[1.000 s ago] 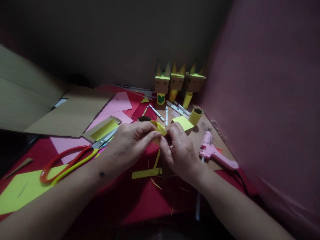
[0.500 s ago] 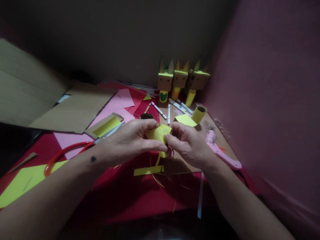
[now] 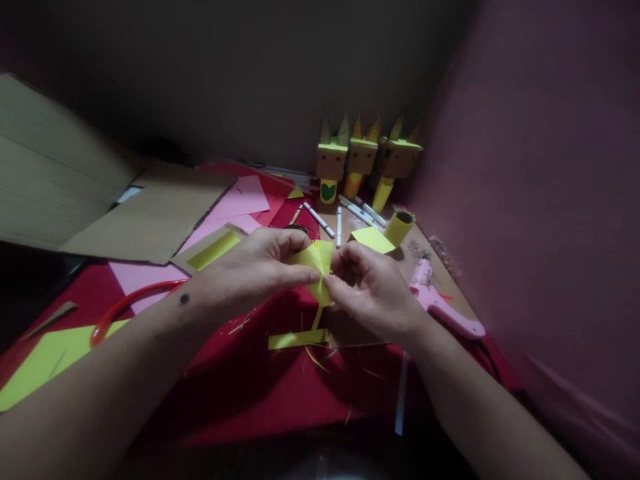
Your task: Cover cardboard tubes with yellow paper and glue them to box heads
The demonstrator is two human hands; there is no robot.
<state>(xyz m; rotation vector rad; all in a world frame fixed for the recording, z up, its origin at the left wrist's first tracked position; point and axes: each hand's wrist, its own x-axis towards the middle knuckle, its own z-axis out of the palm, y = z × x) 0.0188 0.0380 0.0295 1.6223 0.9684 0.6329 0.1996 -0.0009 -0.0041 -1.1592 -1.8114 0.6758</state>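
Observation:
A folded piece of yellow paper (image 3: 320, 257) with creases running to its middle is held between my two hands above the table. My left hand (image 3: 267, 263) pinches its left side, thumb in front and fingers behind. On the right edge, my right hand (image 3: 373, 283) grips the paper between thumb and fingertips; its other fingers are curled and partly hidden. Below the hands lie a yellow paper strip (image 3: 295, 341) and thin yellow offcuts. Red-handled scissors (image 3: 133, 298) lie under my left forearm, their blades hidden by my hand.
Three cardboard box-headed figures (image 3: 331, 163) stand at the back. Several markers (image 3: 319, 220), a yellow-wrapped tube (image 3: 399, 229) and a pink glue gun (image 3: 450, 313) lie on the cardboard mat. Open cardboard (image 3: 150, 213), pink paper (image 3: 245, 197) and yellow paper (image 3: 40, 363) spread leftward. A wall rises at right.
The yellow paper has turned between my fingers and shows a different, more creased face. Both hands have shifted slightly, and my left hand now covers the scissor blades.

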